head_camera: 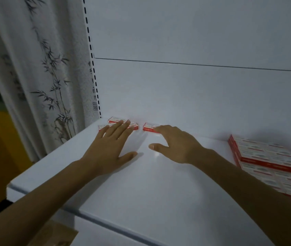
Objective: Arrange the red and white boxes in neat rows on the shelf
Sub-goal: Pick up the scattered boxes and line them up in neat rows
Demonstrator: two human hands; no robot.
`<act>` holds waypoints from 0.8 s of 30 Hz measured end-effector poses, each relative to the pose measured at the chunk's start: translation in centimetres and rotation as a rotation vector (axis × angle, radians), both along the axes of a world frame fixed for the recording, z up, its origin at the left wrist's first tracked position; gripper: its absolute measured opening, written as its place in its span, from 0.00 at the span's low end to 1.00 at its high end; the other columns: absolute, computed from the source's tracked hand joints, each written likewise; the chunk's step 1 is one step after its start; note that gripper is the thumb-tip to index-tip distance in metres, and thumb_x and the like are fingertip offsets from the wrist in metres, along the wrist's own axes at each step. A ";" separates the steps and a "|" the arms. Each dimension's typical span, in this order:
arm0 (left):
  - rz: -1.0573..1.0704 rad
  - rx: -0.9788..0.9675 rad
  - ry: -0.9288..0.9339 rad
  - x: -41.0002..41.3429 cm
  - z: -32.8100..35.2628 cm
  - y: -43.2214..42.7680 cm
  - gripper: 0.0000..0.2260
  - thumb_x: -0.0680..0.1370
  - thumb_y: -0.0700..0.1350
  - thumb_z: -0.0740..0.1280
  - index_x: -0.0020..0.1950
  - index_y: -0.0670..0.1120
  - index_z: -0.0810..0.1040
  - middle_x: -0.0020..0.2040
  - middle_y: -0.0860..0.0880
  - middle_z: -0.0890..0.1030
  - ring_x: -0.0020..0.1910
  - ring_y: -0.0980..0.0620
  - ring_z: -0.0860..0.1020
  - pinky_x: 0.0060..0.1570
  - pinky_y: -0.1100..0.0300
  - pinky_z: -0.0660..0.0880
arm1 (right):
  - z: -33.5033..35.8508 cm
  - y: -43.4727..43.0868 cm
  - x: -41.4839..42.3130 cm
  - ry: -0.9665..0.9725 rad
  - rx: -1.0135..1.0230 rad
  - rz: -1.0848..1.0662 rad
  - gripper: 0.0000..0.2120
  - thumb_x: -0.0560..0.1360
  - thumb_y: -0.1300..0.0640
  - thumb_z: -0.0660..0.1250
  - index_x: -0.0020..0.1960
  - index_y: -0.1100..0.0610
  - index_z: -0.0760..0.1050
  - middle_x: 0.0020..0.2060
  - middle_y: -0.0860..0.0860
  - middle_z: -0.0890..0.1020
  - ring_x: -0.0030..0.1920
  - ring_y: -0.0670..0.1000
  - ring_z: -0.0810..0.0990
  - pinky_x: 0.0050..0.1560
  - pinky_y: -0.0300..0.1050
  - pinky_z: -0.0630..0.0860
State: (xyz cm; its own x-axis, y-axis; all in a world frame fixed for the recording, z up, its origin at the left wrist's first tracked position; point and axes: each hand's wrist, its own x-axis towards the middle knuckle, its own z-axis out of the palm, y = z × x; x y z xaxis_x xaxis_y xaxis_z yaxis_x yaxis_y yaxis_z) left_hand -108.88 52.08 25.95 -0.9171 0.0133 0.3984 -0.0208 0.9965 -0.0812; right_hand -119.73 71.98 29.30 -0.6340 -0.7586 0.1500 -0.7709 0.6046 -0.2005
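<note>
White shelf (159,183), rear left corner: three red-white boxes (117,119). Left hand (109,150) flat, fingers spread, tips over two boxes. Right hand (175,144) fingertips touching fourth box (149,127), thumb apart. Stacked boxes (265,157) far right.

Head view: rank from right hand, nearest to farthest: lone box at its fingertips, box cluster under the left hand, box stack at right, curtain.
1. Lone box: touching the fingertips of the right hand, at the back of the shelf.
2. Box cluster: just left, under the left hand.
3. Box stack: far right of shelf.
4. Curtain: off the shelf, far left.
</note>
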 end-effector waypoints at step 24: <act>-0.436 0.328 -0.049 -9.6 -2.6 -2.6 0.33 0.76 0.60 0.61 0.76 0.48 0.55 0.76 0.48 0.59 0.75 0.50 0.56 0.73 0.55 0.54 | -5.2 -2.7 -1.5 0.072 -0.217 -0.632 0.33 0.70 0.36 0.64 0.68 0.53 0.65 0.61 0.51 0.72 0.61 0.52 0.71 0.60 0.51 0.71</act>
